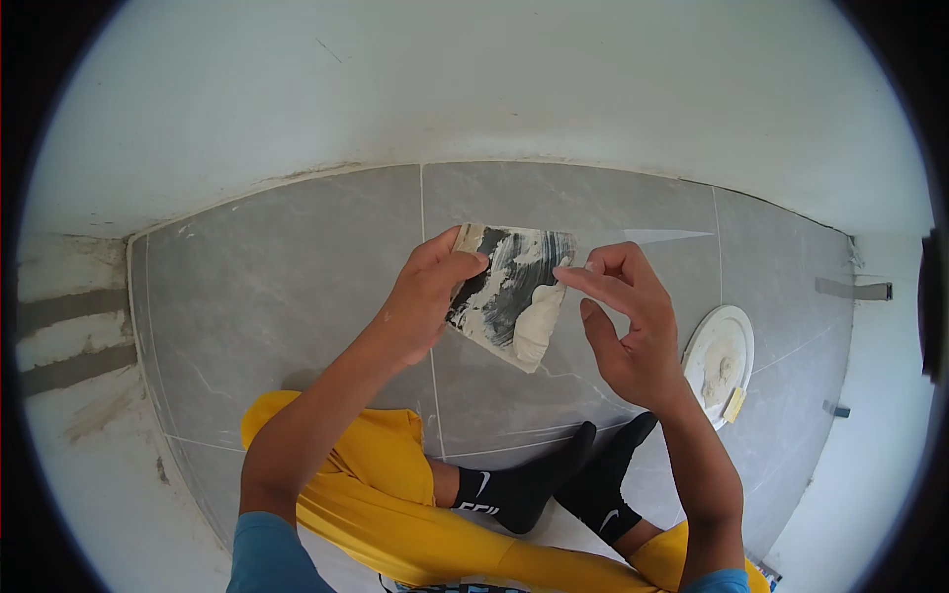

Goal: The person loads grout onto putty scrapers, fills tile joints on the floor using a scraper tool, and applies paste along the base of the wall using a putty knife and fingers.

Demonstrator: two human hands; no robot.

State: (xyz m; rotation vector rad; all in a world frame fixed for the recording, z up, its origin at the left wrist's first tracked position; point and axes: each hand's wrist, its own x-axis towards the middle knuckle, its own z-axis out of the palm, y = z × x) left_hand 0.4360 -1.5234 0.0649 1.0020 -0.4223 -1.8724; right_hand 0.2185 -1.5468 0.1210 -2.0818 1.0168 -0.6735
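My left hand [415, 296] is closed around the left edge of a flat dark tile-like board [516, 282], its thumb lying on the face. Pale putty is smeared in streaks over the board, with a thick lump [537, 321] at its lower right corner. The board is held up off the floor, tilted. My right hand [633, 321] is beside the board's right edge. Its index finger reaches to that edge, apparently touching it, while the thumb stands apart. Nothing shows in its grasp.
To the right on the grey tiled floor [297, 267] lies a round white lid [743, 331] with pale putty on it and a small yellow piece [733, 404] at its rim. My black-socked feet [519, 489] and yellow-clothed legs [395, 524] are below. A white wall [474, 89] rises ahead.
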